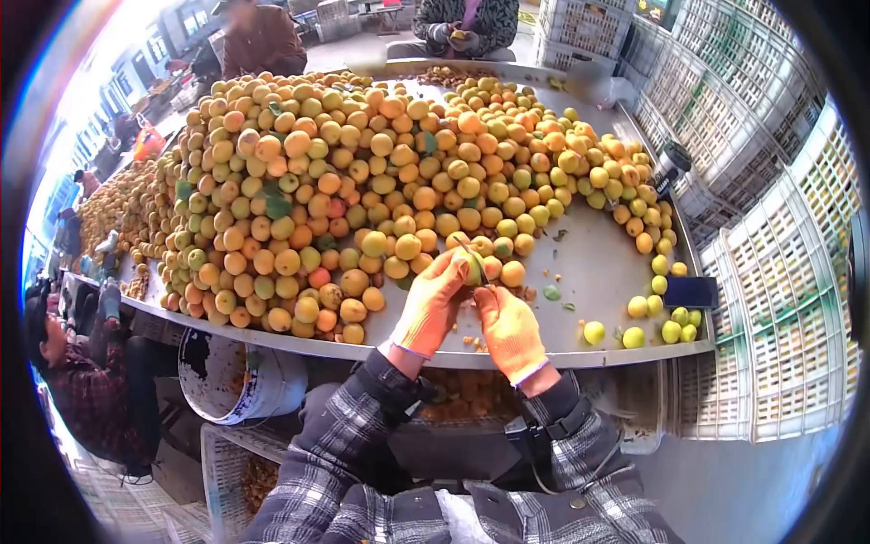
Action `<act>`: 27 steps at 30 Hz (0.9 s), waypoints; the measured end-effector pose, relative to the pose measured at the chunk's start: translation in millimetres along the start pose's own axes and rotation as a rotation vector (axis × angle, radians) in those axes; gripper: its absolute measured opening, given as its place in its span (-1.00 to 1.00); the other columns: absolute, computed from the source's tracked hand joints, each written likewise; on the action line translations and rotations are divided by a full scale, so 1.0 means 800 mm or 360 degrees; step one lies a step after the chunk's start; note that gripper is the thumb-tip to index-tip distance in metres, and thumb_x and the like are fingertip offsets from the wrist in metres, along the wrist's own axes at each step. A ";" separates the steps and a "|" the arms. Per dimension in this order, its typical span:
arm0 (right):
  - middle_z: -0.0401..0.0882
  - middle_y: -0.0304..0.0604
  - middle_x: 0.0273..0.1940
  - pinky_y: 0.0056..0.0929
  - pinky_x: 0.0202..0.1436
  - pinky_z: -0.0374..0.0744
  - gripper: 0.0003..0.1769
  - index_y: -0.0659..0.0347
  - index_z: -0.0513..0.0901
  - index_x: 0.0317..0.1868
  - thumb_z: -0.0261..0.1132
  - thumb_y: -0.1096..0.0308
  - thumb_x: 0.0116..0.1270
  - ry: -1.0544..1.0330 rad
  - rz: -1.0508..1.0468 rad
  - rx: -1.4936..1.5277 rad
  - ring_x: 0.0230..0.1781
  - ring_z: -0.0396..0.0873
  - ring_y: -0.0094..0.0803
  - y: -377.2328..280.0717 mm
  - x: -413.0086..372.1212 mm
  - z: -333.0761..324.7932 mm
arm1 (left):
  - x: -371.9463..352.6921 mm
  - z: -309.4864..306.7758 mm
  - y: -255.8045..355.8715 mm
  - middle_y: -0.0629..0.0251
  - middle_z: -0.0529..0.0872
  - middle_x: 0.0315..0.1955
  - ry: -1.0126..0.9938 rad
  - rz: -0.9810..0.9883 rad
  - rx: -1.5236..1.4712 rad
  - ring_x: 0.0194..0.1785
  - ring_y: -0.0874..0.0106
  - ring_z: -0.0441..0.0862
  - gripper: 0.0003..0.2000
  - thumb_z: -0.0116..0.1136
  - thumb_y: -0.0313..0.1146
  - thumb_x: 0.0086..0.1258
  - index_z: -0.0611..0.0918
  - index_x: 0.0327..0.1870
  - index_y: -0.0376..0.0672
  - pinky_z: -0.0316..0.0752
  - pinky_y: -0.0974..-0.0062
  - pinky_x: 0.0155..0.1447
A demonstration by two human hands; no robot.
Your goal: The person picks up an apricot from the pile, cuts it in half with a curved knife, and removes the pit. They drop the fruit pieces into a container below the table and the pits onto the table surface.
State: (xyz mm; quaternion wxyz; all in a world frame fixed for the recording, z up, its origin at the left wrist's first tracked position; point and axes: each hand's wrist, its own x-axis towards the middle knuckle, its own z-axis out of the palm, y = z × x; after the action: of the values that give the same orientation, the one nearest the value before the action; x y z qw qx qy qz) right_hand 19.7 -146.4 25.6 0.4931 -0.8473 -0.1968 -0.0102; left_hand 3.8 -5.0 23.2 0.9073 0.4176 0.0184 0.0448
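Both my hands wear orange gloves. My left hand grips a greenish-yellow apricot above the front of a grey metal table. My right hand is just beside it, fingers closed on what looks like a small blade touching the fruit; the blade is mostly hidden. A large heap of yellow-orange apricots covers the table beyond my hands.
A white bucket stands under the table's front left edge. White plastic crates are stacked at right. A few loose green apricots lie at front right. Other people sit at left and at the far side.
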 end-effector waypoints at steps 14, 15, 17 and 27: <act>0.65 0.21 -0.36 0.01 -0.25 0.54 -0.61 0.32 0.61 -0.20 0.16 0.09 0.54 -0.0298 -0.0077 0.0022 -0.28 0.63 0.21 0.000 0.006 -0.019 | -0.003 -0.003 0.028 0.36 0.66 -0.03 0.0016 0.0100 0.0712 -0.01 0.60 0.59 -0.51 0.19 -0.40 0.44 0.41 0.36 -0.29 0.51 0.62 0.06; 0.65 0.21 -0.36 0.01 -0.25 0.54 -0.61 0.32 0.61 -0.20 0.16 0.09 0.54 -0.0294 -0.0077 0.0026 -0.28 0.63 0.21 -0.003 0.005 -0.017 | -0.003 -0.003 0.024 0.33 0.67 -0.02 0.0048 0.0146 0.0626 -0.01 0.57 0.60 -0.52 0.20 -0.33 0.47 0.41 0.35 -0.27 0.51 0.60 0.04; 0.66 0.15 -0.36 -0.02 -0.25 0.56 -0.65 0.25 0.60 -0.17 0.16 0.10 0.55 -0.0120 -0.0120 -0.0089 -0.26 0.64 0.18 -0.010 0.003 -0.014 | -0.003 0.003 0.014 0.23 0.67 0.02 0.0010 0.0086 0.0254 0.01 0.51 0.61 -0.55 0.19 -0.26 0.51 0.43 0.32 -0.27 0.52 0.56 0.09; 0.60 0.05 -0.54 -0.11 -0.44 0.54 -0.59 0.24 0.56 -0.27 0.12 0.05 0.58 -0.0011 -0.0178 -0.0144 -0.51 0.63 0.02 0.003 -0.007 0.019 | -0.003 0.007 -0.008 0.17 0.66 -0.17 0.0442 0.0299 0.1042 -0.10 0.37 0.58 -0.63 0.02 -0.11 0.58 0.51 0.12 -0.27 0.49 0.39 0.04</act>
State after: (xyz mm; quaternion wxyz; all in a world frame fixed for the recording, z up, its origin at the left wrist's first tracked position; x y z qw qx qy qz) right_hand 12.7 -136.5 14.4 0.4524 -0.8565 -0.2448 -0.0438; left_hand 1.9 -13.5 22.3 0.7064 0.6756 0.1163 0.1759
